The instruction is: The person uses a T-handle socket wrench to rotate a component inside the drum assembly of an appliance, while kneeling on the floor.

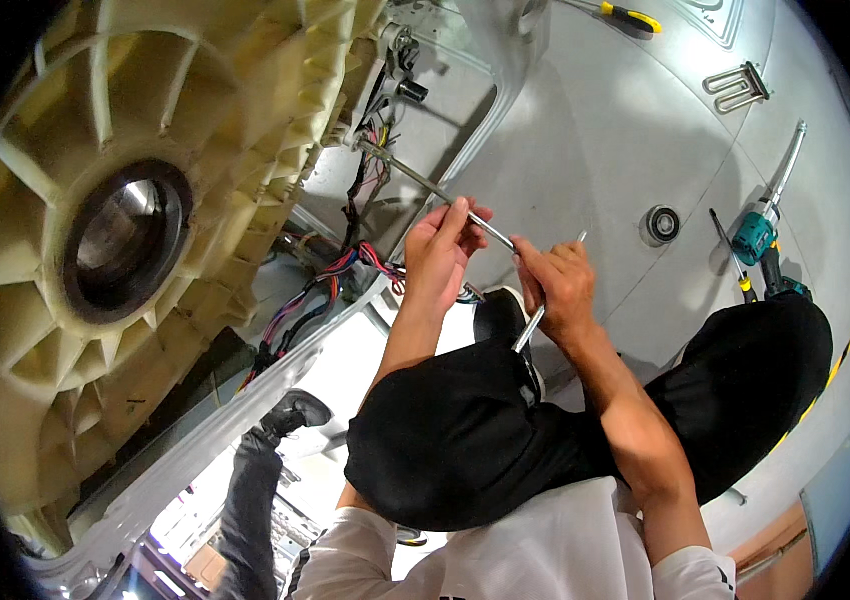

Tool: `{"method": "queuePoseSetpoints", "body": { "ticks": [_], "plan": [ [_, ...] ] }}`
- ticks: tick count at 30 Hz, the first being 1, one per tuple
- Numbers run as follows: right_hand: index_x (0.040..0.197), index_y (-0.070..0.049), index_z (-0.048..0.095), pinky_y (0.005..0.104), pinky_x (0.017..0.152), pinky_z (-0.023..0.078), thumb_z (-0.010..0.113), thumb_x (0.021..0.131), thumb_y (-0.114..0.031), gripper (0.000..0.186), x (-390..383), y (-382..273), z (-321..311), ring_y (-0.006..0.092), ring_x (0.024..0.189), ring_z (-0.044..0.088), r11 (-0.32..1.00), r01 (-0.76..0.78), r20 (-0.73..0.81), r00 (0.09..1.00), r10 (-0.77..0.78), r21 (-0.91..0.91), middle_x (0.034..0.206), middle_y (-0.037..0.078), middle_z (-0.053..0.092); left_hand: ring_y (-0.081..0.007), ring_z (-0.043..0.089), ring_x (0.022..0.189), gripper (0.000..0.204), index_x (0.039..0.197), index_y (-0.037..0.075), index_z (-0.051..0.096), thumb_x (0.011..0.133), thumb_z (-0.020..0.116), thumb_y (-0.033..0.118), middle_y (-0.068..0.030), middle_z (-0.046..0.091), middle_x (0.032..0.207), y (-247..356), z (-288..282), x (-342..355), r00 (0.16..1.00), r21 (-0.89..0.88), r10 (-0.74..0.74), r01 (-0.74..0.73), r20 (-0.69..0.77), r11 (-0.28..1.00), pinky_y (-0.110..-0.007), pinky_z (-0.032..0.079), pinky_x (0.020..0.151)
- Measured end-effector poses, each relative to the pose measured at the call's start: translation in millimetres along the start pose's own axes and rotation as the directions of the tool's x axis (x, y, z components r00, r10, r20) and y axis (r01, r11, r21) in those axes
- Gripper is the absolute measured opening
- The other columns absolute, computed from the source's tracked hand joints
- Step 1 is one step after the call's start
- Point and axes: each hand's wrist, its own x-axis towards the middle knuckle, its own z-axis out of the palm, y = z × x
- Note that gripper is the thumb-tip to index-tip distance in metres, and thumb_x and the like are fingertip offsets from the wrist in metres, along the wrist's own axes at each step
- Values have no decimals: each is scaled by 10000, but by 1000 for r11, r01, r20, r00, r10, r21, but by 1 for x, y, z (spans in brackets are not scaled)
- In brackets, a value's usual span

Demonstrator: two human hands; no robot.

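Grey floor (585, 150) extends to the right of the cream ribbed tub (235, 150), beyond a pale metal cabinet edge (518, 75). Between tub and edge lies a narrow gap, crossed by coloured wires (375, 250); on the far side, a broad span of floor separates the hands from a ring-shaped bearing (661, 225) and, farther right of the tub, a teal power drill (755, 235). A long metal rod (413, 178) slants from the tub's right flank across the cabinet edge to both hands. Left hand (440, 250), nearer the tub: forearm reaching past the left knee (445, 440), rod pinched between thumb and fingers. Right hand (557, 285), farther from the tub: elbow bent, fingers curled round a second metal bar (529, 330), thumb side beside the rod's end. Whether rod and bar are joined cannot be told.
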Motion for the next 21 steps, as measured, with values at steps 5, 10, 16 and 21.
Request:
{"method": "queuePoseSetpoints", "body": {
  "ticks": [5,10,16,21],
  "plan": [
    [960,-30,648,275,451,331,598,812,-116,178,-6,-11,10,179,463,450,736,-518,160,850,503,436,533,26,501,-88,532,682,192,984,6,564,889,547,172,-118,618,912,-3,-5,-2,1000,29,10,-11,14,1000,-243,460,630],
    [976,23,595,239,430,231,510,886,-167,227,20,-18,-14,68,414,236,-448,-733,826,277,490,512,483,-69,273,-89,532,683,213,1019,-6,558,898,529,167,-123,616,921,0,-7,-6,999,50,37,-38,27,998,-242,460,642],
    [1056,16,513,234,439,241,377,925,-185,275,17,-10,-12,58,387,157,-857,-457,965,211,156,239,481,-87,185,-102,535,690,228,1015,-28,555,906,517,168,-129,617,913,0,-4,-5,999,39,27,-29,47,999,-250,464,646],
    [1135,6,472,286,538,369,401,919,-296,378,21,-13,-19,114,515,398,-697,-556,887,196,419,452,618,1,400,-109,545,694,221,1010,-16,557,904,521,175,-131,618,898,-3,-1,-1,997,56,38,-41,60,998,-255,469,643]
  ]
}}
